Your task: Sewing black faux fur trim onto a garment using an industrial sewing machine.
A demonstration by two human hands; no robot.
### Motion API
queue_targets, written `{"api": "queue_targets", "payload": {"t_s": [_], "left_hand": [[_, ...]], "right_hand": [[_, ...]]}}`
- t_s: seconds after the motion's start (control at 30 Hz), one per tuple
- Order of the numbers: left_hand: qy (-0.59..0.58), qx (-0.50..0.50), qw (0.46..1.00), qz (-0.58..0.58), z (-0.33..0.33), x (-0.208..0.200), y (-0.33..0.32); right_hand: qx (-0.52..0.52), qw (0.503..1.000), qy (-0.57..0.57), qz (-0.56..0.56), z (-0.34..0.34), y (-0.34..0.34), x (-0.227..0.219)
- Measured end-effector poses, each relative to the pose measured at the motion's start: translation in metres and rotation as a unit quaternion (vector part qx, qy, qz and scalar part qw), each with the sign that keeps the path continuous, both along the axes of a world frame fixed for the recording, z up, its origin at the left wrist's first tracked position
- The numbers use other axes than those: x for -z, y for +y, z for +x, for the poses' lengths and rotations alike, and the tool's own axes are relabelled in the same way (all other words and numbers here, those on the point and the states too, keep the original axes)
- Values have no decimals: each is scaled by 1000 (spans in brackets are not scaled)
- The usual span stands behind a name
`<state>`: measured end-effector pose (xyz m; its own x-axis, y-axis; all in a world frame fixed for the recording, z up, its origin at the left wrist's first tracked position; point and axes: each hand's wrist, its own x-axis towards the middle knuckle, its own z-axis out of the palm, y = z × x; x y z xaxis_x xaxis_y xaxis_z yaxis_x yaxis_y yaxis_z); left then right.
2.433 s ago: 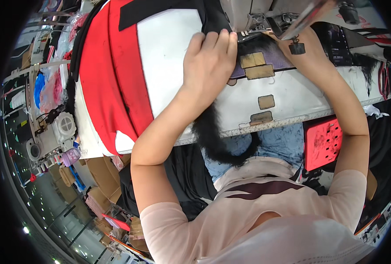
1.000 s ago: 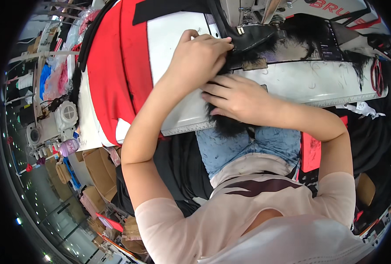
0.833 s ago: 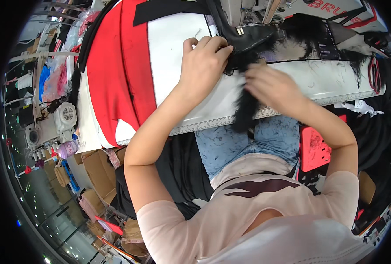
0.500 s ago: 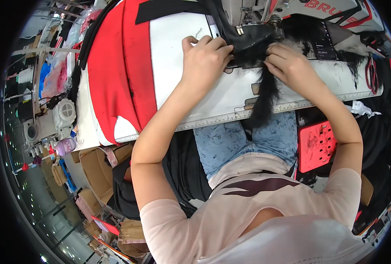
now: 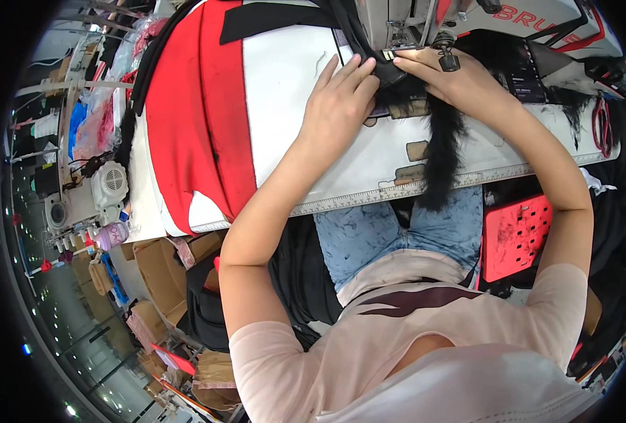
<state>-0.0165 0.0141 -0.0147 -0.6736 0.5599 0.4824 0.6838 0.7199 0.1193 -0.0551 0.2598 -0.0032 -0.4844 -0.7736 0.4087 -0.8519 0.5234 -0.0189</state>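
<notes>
Blk fur strip (image 5: 442, 158) rough (v. shaggy); wht tabletop (image 5: 279, 92) smooth, semi-glossy; red cloth (image 5: 175, 106) matt.

Smooth black fabric (image 5: 392, 75) lies on the white table (image 5: 284, 92), shaggy black fur (image 5: 441, 155) trailing over the front edge.

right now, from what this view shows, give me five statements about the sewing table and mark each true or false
1. The left hand and right hand are both near the sewing machine. True.
2. Red fabric lies to the right of both hands. False: it lies to their left.
3. A ruler scale runs along the white tabletop's front edge. True.
4. The black fur strip lies wholly on the red fabric. False: it crosses the ruler scale.
5. The jeans are blue. True.
</notes>
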Motion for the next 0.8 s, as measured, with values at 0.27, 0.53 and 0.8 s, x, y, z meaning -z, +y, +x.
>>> {"api": "queue_targets", "payload": {"t_s": [0.27,0.53,0.8], "left_hand": [[-102,100,990,-7,-46,-24,-6],[15,51,998,-17,-27,-19,0],[-4,85,996,-1,-28,-13,-9]], "right_hand": [[208,952,85,209,36,-23,-10],[176,970,87,141,37,-21,-11],[-43,998,-36,37,1,-10,-12]]}}
